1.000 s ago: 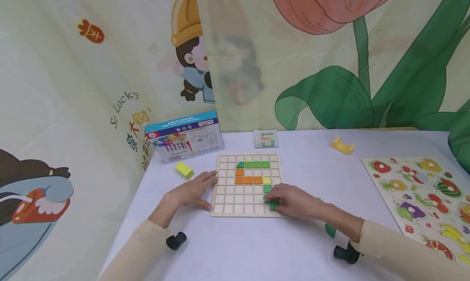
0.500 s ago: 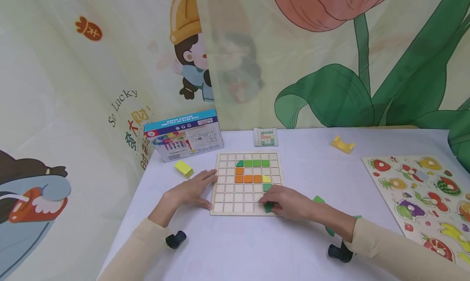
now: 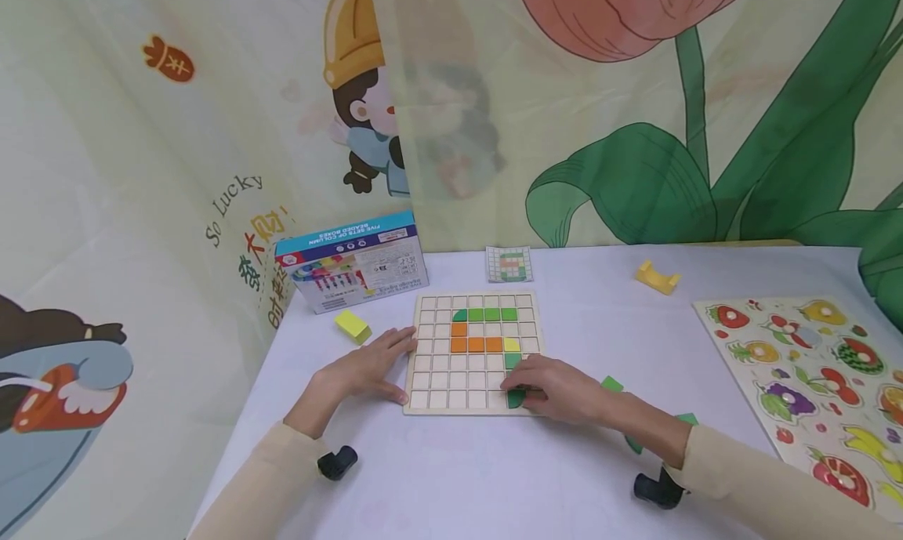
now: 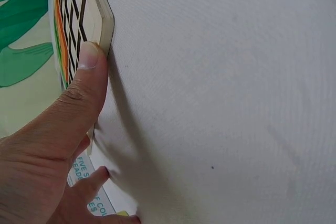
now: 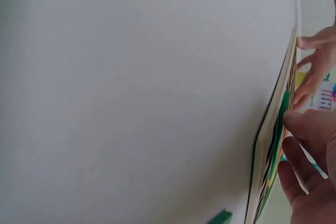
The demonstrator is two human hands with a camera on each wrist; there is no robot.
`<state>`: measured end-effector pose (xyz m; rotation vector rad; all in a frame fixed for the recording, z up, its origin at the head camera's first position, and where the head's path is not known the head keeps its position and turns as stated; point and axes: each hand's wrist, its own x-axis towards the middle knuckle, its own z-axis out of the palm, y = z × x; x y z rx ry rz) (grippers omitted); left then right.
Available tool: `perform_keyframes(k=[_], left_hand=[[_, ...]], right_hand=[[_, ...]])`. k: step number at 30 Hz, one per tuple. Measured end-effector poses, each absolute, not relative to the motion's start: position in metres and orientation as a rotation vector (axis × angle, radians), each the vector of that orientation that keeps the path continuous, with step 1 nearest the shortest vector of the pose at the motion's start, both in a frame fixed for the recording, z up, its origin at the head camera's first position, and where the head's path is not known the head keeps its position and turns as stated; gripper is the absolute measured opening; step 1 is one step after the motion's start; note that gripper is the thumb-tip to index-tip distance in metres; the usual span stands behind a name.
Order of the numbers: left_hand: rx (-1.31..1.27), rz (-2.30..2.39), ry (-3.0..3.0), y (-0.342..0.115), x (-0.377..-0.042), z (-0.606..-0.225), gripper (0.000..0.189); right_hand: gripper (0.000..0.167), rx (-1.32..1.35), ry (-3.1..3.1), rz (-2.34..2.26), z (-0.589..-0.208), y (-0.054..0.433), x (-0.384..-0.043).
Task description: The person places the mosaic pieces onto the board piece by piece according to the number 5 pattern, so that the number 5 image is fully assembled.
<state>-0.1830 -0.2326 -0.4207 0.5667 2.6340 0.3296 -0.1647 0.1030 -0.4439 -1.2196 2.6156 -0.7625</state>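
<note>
A wooden grid board (image 3: 439, 380) lies on the white table, with green, orange and yellow tiles set in its cells. My left hand (image 3: 363, 367) rests along the board's left side, its fingers spread; in the left wrist view the thumb (image 4: 90, 69) touches the board's edge. My right hand (image 3: 567, 389) is over the lower right corner. Its thumb and fingertips are at a dark green tile (image 3: 516, 400) with a rounded corner, in the bottom row. Above it, a green tile (image 3: 513, 360) sits under a yellow tile (image 3: 511, 344). The hand hides the cell between them.
Loose green pieces (image 3: 611, 384) lie by the right forearm. A pattern card (image 3: 509, 265) is behind the board, a printed box (image 3: 353, 266) and yellow block (image 3: 353, 327) at left. A yellow holder (image 3: 658, 277) and fruit board (image 3: 762, 367) are at right.
The right hand has shifted slightly left with the dark green tile, which has gone from askew near the right edge to lined up with the bottom-row cell. The left hand has stayed put.
</note>
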Motion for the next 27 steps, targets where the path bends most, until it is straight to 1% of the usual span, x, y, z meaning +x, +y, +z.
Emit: perform_keyframes(k=[4, 10, 15, 21, 27], left_hand=[[0.569, 0.333, 2.633, -0.232, -0.183, -0.420, 0.091], [0.563, 0.314, 2.633, -0.232, -0.183, -0.420, 0.092], [0.573, 0.317, 2.632, -0.232, -0.183, -0.420, 0.092], [0.581, 0.311, 2.628, -0.232, -0.183, -0.420, 0.092], [0.576, 0.318, 2.625, -0.232, -0.184, -0.420, 0.092]], right_hand=[[0.031, -1.106, 2.665, -0.809, -0.437, 0.123, -0.168], [0.034, -0.877, 2.755, -0.835, -0.428, 0.168, -0.175], [0.036, -0.764, 2.771, -0.805, -0.430, 0.201, -0.174], [0.038, -0.766, 2.730, -0.765, -0.441, 0.222, -0.166], [0.043, -0.864, 2.741, -0.811, -0.449, 0.223, -0.160]])
